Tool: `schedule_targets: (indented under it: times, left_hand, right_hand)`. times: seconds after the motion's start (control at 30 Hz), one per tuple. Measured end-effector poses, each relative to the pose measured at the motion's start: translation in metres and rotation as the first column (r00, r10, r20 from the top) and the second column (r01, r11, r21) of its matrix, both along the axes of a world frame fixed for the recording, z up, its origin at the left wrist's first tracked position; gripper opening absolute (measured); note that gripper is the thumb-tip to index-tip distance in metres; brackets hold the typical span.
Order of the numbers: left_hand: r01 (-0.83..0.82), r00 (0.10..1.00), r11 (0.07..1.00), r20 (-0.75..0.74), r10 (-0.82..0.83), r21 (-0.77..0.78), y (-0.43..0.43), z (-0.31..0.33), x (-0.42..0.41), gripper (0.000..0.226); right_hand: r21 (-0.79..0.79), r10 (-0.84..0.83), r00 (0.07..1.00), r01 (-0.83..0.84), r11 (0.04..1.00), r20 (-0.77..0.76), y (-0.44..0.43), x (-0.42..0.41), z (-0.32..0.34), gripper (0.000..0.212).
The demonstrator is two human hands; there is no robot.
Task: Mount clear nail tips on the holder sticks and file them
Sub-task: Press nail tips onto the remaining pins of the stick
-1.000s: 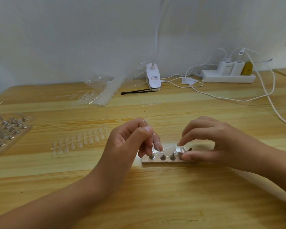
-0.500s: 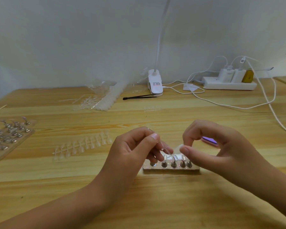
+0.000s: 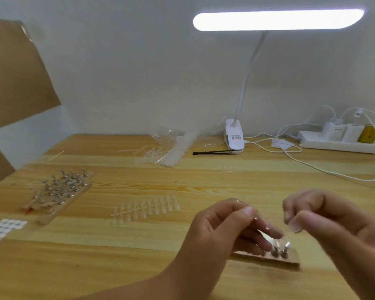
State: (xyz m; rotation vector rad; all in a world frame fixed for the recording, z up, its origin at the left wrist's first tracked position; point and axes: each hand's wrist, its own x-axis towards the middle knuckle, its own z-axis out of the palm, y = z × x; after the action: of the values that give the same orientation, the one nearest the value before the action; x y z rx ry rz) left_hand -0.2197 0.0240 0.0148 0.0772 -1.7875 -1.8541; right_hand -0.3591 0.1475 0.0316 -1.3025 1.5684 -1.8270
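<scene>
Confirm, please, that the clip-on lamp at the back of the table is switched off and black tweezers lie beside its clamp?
Not quite: the head view shows the clip-on lamp switched on, its bar glowing white. It does stand at the back of the table, with the black tweezers beside its clamp.

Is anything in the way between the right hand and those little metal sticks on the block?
Partly. The fingers of the left hand reach over the left end of the block and hide the holder sticks there. The sticks at its right end stand uncovered, and nothing visible lies between them and the blurred right hand above.
</scene>
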Motion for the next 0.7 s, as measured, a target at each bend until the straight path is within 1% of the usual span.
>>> schedule_targets:
  times: [0.03, 0.07, 0.1, 0.13, 0.17, 0.2, 0.23, 0.27, 0.3, 0.33, 0.37, 0.4, 0.43, 0.47, 0.5, 0.53, 0.57, 0.6, 0.63, 0.67, 0.7]
  left_hand:
    - [-0.037, 0.997, 0.994, -0.072, 0.03, -0.102, 0.0, 0.003, 0.001, 0.022]
    - [-0.096, 0.985, 0.972, -0.163, 0.061, -0.216, -0.002, 0.007, 0.003, 0.021]
    - [-0.162, 0.961, 0.924, -0.267, 0.068, -0.347, -0.005, 0.012, 0.004, 0.02]
    - [-0.208, 0.93, 0.853, -0.366, 0.021, -0.479, -0.011, 0.017, 0.005, 0.02]
    - [-0.259, 0.905, 0.772, -0.424, -0.015, -0.581, -0.019, 0.021, 0.004, 0.02]
    - [-0.305, 0.901, 0.723, -0.434, 0.009, -0.619, -0.03, 0.028, 0.003, 0.019]
    - [-0.361, 0.9, 0.707, -0.425, 0.093, -0.609, -0.044, 0.037, 0.003, 0.018]
    - [-0.428, 0.89, 0.704, -0.4, 0.219, -0.567, -0.061, 0.047, 0.003, 0.019]
    - [-0.491, 0.869, 0.715, -0.344, 0.357, -0.498, -0.079, 0.053, 0.004, 0.02]
    - [-0.553, 0.833, 0.718, -0.275, 0.48, -0.423, -0.099, 0.056, 0.005, 0.021]
    - [-0.606, 0.791, 0.7, -0.195, 0.58, -0.377, -0.121, 0.055, 0.008, 0.023]
    - [-0.639, 0.751, 0.675, -0.108, 0.652, -0.368, -0.143, 0.053, 0.01, 0.024]
    - [-0.647, 0.72, 0.664, -0.013, 0.694, -0.374, -0.164, 0.047, 0.012, 0.026]
    - [-0.631, 0.708, 0.687, 0.096, 0.7, -0.359, -0.184, 0.038, 0.013, 0.025]
    - [-0.595, 0.716, 0.743, 0.218, 0.663, -0.304, -0.199, 0.029, 0.015, 0.023]
    - [-0.552, 0.732, 0.805, 0.336, 0.593, -0.218, -0.209, 0.022, 0.016, 0.02]
    - [-0.519, 0.739, 0.844, 0.424, 0.523, -0.137, -0.215, 0.016, 0.018, 0.018]
    - [-0.496, 0.725, 0.859, 0.483, 0.491, -0.127, -0.219, 0.013, 0.019, 0.018]
    - [-0.476, 0.69, 0.858, 0.523, 0.5, -0.193, -0.22, 0.013, 0.021, 0.018]
    - [-0.452, 0.652, 0.841, 0.532, 0.54, -0.299, -0.216, 0.017, 0.021, 0.018]
    - [-0.427, 0.637, 0.815, 0.509, 0.579, -0.392, -0.208, 0.023, 0.02, 0.018]
  right_hand:
    - [0.035, 0.102, 0.945, -0.119, 0.992, 0.312, -0.005, -0.004, -0.004, 0.044]
    - [-0.013, 0.257, 0.79, -0.301, 0.953, 0.557, -0.009, -0.009, -0.008, 0.046]
    - [-0.141, 0.416, 0.584, -0.457, 0.878, 0.697, -0.016, -0.016, -0.014, 0.035]
    - [-0.146, 0.437, 0.542, -0.497, 0.856, 0.718, -0.018, -0.02, -0.008, 0.027]
    - [-0.094, 0.342, 0.593, -0.407, 0.908, 0.729, -0.016, -0.022, -0.008, 0.04]
    - [-0.127, 0.337, 0.581, -0.37, 0.92, 0.741, -0.014, -0.028, -0.013, 0.05]
    - [-0.212, 0.414, 0.545, -0.395, 0.894, 0.729, -0.014, -0.035, -0.014, 0.054]
    - [-0.269, 0.46, 0.519, -0.403, 0.875, 0.72, -0.016, -0.04, -0.017, 0.055]
    - [-0.284, 0.473, 0.5, -0.408, 0.868, 0.726, -0.017, -0.043, -0.019, 0.056]
    - [-0.27, 0.441, 0.504, -0.377, 0.886, 0.743, -0.016, -0.047, -0.021, 0.056]
    - [-0.214, 0.356, 0.534, -0.31, 0.926, 0.767, -0.014, -0.048, -0.019, 0.052]
    - [-0.144, 0.257, 0.573, -0.236, 0.961, 0.778, -0.015, -0.048, -0.015, 0.043]
    - [-0.145, 0.27, 0.585, -0.251, 0.957, 0.765, -0.018, -0.052, -0.01, 0.025]
    - [-0.103, 0.245, 0.573, -0.269, 0.958, 0.782, -0.02, -0.053, -0.01, 0.008]
    - [0.027, 0.074, 0.718, -0.129, 0.991, 0.692, -0.02, -0.054, -0.014, 0.005]
    - [0.117, -0.039, 0.79, -0.041, 0.992, 0.612, -0.016, -0.052, -0.016, 0.008]
    - [0.118, -0.059, 0.806, -0.013, 0.993, 0.589, -0.015, -0.05, -0.016, 0.009]
    - [0.103, -0.039, 0.821, -0.024, 0.994, 0.57, -0.014, -0.046, -0.016, 0.006]
    - [0.093, -0.011, 0.846, -0.045, 0.995, 0.533, -0.014, -0.042, -0.017, 0.016]
    - [0.1, -0.008, 0.886, -0.043, 0.994, 0.463, -0.013, -0.04, -0.018, 0.035]
    - [0.123, -0.042, 0.928, -0.004, 0.992, 0.371, -0.01, -0.041, -0.02, 0.054]
